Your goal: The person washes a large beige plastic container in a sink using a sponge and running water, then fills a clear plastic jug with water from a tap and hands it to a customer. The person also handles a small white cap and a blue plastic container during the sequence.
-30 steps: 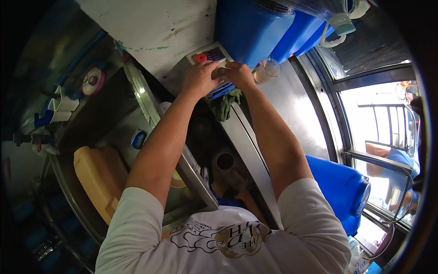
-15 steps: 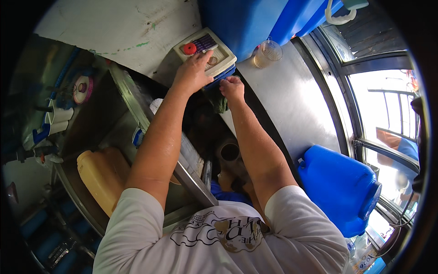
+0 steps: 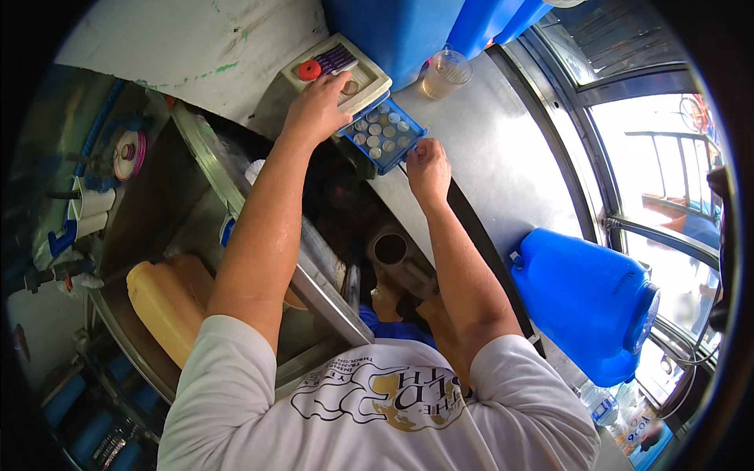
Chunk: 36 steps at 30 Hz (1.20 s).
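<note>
Here's the left hand point(image 3: 316, 108), spread over the top of a cream box point(image 3: 372, 89), fingers on the tray-like lid and thumb at its near edge, gripping nothing that shows. Below that lid, a small blue drawer point(image 3: 402, 154) stands pulled out, and it's full of coins point(image 3: 375, 129), laid flat and close together! The right hand point(image 3: 430, 163) is curled tight at the drawer's front corner, pinching the edge. Up in the lid sit a red round piece point(image 3: 309, 70), some purple packs point(image 3: 336, 60) and a small round object near the left fingertips. Just beside, on the metal counter point(image 3: 506, 149), a clear cup point(image 3: 449, 69) holds pale brown liquid. Tall blue containers point(image 3: 397, 39) crowd behind, contents hidden; a blue jug point(image 3: 581, 306) lies to the right, and over left, a yellow jug point(image 3: 169, 302) rests in the metal sink point(image 3: 326, 294).
</note>
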Tool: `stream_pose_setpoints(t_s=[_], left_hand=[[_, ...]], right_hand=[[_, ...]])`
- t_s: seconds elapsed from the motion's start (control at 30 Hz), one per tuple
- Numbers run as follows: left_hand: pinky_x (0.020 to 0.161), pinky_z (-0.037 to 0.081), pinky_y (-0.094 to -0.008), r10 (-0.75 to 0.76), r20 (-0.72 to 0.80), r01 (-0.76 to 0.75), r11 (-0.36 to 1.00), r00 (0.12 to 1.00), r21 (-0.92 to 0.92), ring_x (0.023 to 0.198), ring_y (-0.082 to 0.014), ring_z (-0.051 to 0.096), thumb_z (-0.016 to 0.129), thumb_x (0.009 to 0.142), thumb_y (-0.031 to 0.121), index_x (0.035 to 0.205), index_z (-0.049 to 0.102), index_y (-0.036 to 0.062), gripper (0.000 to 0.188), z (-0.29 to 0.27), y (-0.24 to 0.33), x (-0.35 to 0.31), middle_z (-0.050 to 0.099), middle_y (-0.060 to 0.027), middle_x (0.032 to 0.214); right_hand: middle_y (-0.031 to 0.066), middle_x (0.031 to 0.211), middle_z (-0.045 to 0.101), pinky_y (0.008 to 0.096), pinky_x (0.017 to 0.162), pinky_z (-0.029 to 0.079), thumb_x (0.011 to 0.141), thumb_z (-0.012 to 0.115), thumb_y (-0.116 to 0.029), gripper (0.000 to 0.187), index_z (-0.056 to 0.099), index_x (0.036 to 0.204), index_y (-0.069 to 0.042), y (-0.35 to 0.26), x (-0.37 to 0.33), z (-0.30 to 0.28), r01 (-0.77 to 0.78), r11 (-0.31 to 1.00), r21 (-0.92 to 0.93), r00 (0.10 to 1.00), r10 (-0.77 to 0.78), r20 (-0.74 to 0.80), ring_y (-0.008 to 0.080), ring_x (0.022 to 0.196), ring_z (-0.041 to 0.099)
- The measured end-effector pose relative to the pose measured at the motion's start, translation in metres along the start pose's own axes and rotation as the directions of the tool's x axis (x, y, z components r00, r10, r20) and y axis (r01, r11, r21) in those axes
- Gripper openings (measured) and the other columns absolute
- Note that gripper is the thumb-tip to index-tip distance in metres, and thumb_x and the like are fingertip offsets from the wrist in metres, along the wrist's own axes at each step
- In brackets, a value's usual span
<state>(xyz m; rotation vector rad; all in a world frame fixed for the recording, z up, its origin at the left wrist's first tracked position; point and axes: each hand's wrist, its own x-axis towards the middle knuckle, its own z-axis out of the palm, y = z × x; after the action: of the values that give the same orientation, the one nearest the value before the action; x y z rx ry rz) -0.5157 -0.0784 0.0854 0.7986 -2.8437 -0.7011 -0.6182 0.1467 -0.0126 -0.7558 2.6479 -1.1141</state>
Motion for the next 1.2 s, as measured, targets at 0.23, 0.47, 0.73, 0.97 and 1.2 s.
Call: stream_pose_setpoints(t_s=[0.23, 0.47, 0.73, 0.97, 1.2], left_hand=[[0.109, 0.044, -0.0423, 0.009, -0.019, -0.009, 1.0, 1.0, -0.011, 0.132, -0.0328, 0.051, 0.078, 0.081, 0.027, 0.147, 0.047, 0.0117, 0.075, -0.006, 0.005, -0.003, 0.055, -0.0139, 0.143], [0.108, 0.045, -0.0421, 0.001, -0.066, -0.001, 1.0, 0.998, 0.001, 0.128, -0.0329, 0.054, 0.077, 0.082, 0.029, 0.14, 0.055, 0.0101, 0.065, -0.008, 0.003, -0.002, 0.058, -0.0144, 0.139], [0.103, 0.048, -0.0427, 0.097, -0.169, -0.095, 0.995, 0.981, 0.019, 0.121, -0.0321, 0.059, 0.079, 0.079, 0.028, 0.132, 0.06, 0.0099, 0.06, 0.002, -0.005, 0.002, 0.064, -0.0121, 0.129], [0.104, 0.047, -0.0426, 0.109, -0.123, -0.105, 0.994, 0.986, 0.035, 0.123, -0.0314, 0.058, 0.078, 0.081, 0.028, 0.135, 0.059, 0.0097, 0.06, 0.003, -0.004, 0.005, 0.063, -0.0126, 0.132], [0.106, 0.046, -0.0422, -0.007, -0.004, 0.007, 0.999, 1.0, 0.041, 0.126, -0.0321, 0.057, 0.073, 0.087, 0.026, 0.137, 0.056, 0.0096, 0.055, -0.002, 0.0, 0.003, 0.061, -0.0136, 0.136]], right_hand=[[0.0053, 0.097, 0.069, 0.0456, 0.089, 0.045, 0.083, 0.07, -0.021, 0.014, 0.073, 0.096, -0.018, -0.036, 0.025, 0.013, 0.499, 0.767, -0.404, 0.865, -0.416, 0.279, 0.0279, 0.098, 0.065], [0.0073, 0.098, 0.072, 0.0454, 0.09, 0.045, 0.084, 0.062, -0.014, 0.016, 0.074, 0.094, -0.014, -0.054, 0.043, 0.031, 0.544, 0.712, -0.443, 0.814, -0.322, 0.483, 0.0277, 0.1, 0.068], [0.0114, 0.107, 0.074, 0.0464, 0.091, 0.048, 0.085, 0.061, -0.015, 0.019, 0.074, 0.097, -0.009, -0.068, 0.046, 0.044, 0.373, 0.815, -0.444, 0.862, -0.127, 0.491, 0.0307, 0.105, 0.069], [0.0197, 0.099, 0.074, 0.0444, 0.084, 0.056, 0.087, 0.063, -0.018, 0.021, 0.072, 0.1, -0.004, -0.069, 0.053, 0.04, 0.248, 0.915, -0.319, 0.89, -0.086, 0.447, 0.0363, 0.099, 0.072], [0.0035, 0.084, 0.067, 0.0283, 0.069, 0.053, 0.091, 0.067, -0.013, 0.011, 0.063, 0.098, -0.005, 0.012, -0.007, -0.004, -0.401, 0.723, 0.563, 0.913, 0.363, 0.183, 0.0143, 0.076, 0.065]])
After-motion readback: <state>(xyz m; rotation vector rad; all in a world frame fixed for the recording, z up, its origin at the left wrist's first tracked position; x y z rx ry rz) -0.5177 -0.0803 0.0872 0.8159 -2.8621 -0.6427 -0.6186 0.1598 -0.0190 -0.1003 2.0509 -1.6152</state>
